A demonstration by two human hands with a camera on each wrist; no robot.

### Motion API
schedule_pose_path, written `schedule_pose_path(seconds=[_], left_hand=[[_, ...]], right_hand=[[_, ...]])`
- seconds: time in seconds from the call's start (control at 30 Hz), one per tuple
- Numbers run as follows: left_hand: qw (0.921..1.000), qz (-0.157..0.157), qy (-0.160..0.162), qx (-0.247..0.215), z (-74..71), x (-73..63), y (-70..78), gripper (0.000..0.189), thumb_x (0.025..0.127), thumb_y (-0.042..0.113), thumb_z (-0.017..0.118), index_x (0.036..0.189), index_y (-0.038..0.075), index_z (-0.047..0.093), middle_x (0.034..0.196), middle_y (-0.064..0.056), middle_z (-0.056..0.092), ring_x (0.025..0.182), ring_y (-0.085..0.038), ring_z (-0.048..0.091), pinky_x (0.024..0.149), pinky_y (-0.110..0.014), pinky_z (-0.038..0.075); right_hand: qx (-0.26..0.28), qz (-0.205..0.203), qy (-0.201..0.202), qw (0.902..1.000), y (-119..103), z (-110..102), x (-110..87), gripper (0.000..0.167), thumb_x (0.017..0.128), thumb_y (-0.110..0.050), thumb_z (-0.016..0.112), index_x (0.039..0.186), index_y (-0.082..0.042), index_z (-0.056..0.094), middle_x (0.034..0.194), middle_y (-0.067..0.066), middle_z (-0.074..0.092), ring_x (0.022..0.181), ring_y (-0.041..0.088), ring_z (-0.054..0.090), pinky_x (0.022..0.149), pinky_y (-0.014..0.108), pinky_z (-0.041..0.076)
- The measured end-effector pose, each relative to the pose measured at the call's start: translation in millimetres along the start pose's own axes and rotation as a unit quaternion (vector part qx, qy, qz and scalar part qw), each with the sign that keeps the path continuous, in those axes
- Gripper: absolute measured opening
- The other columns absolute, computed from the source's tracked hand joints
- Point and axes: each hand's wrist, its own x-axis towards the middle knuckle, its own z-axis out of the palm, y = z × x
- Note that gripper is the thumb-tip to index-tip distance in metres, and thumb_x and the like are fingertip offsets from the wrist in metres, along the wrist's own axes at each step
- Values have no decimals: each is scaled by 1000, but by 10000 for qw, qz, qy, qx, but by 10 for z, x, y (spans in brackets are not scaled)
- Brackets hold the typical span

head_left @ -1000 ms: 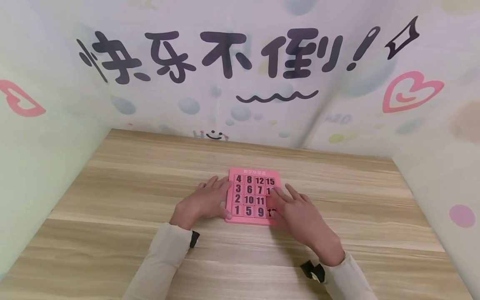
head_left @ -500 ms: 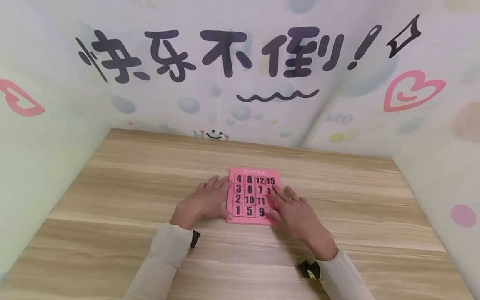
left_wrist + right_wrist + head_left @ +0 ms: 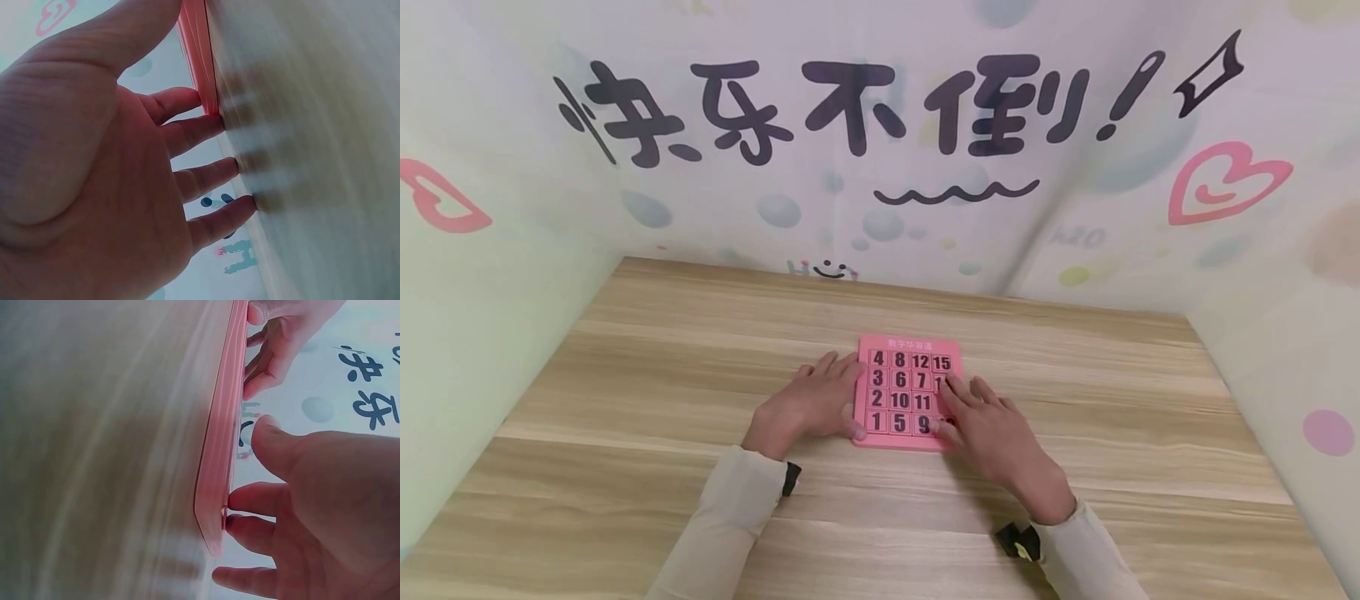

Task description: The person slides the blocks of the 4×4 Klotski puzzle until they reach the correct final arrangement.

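Observation:
A pink sliding number puzzle [image 3: 901, 442] lies flat on the wooden table, its tiles printed with black numbers. My left hand [image 3: 808, 400] rests along its left side, thumb at the lower left corner and index finger at the upper left edge. In the left wrist view, the fingers [image 3: 206, 178] are nearly straight and the lower tips touch the table. My right hand [image 3: 1000, 433] lies over the right column, fingertips on a tile in the second row and thumb near the 9 tile [image 3: 924, 425]. It partly covers the tiles beneath; the right wrist view shows two fingertips at the puzzle's surface.
Wood-grain table [image 3: 700, 333] surrounds the puzzle. Behind it stands a white printed cloth backdrop [image 3: 775, 208] with large black characters. Pale side walls [image 3: 490, 317] border the table left and right.
My right hand has shifted slightly left, and its thumb has moved from the lower right tile toward the 9 tile. The left hand and the puzzle stay in place.

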Motion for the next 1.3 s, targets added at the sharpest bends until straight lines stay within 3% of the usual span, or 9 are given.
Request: schedule_pose_path(seconds=[0.77, 1.3], left_hand=[[10000, -44, -39, 62, 2, 2, 13, 99, 82, 43, 79, 157, 10, 24, 167, -10, 13, 153, -37, 6, 122, -57, 12], [10000, -16, 13, -20, -4, 5, 23, 99, 82, 40, 79, 157, 8, 24, 166, -12, 14, 153, -38, 6, 122, -58, 12]], right_hand=[[-12, -186, 64, 9998, -29, -34, -39, 61, 100, -48, 51, 148, -10, 47, 155, 12, 42, 137, 44, 43, 107, 64, 39], [-28, -186, -118, 9998, -60, -85, -76, 60, 101, -46, 52, 148, -9, 47, 155, 11, 42, 137, 43, 44, 106, 63, 40]])
